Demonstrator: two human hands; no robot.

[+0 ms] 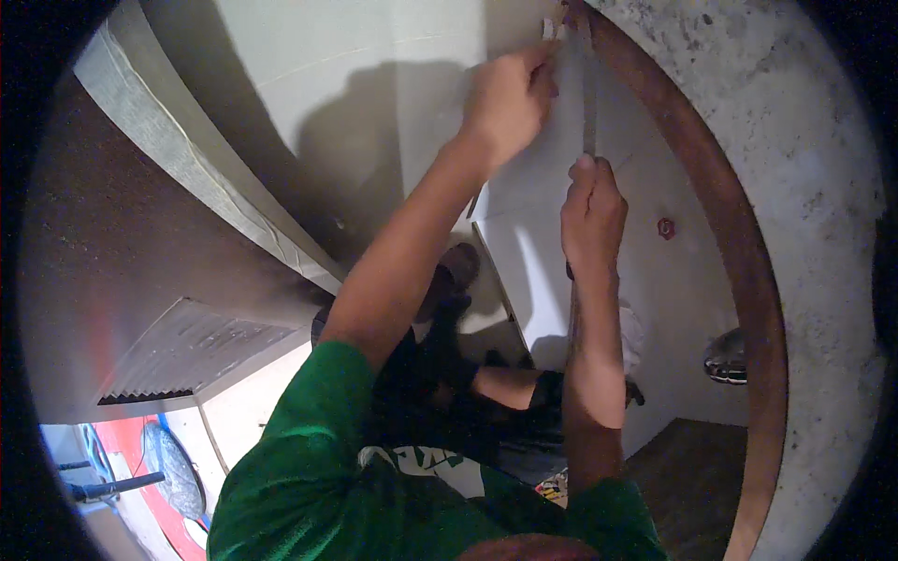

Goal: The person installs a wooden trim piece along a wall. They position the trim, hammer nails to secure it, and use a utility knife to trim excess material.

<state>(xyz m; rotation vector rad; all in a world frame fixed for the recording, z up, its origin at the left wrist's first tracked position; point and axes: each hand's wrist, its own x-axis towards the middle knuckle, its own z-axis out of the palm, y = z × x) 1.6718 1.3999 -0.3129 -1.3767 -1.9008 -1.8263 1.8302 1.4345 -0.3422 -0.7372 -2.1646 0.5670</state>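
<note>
My right hand [595, 217] is closed round the lower end of a long, narrow, flat grey strip [589, 103]. The strip runs upward to the brown wooden trim [645, 84] at the top of the view. Further up and to the left, my left hand [510, 101] is closed, its fingertips turned toward the strip's far end. A small pale piece [549, 30] shows just beyond those fingertips; whether the hand grips it or something else is hidden by the fingers.
White wall [645, 318] lies behind my hands, with a red round knob [665, 228] and a shiny metal fitting [725, 358]. Speckled grey wall [795, 234] borders the trim. On the left are a pale fabric edge [178, 140] and a brown panel [122, 215] with slats.
</note>
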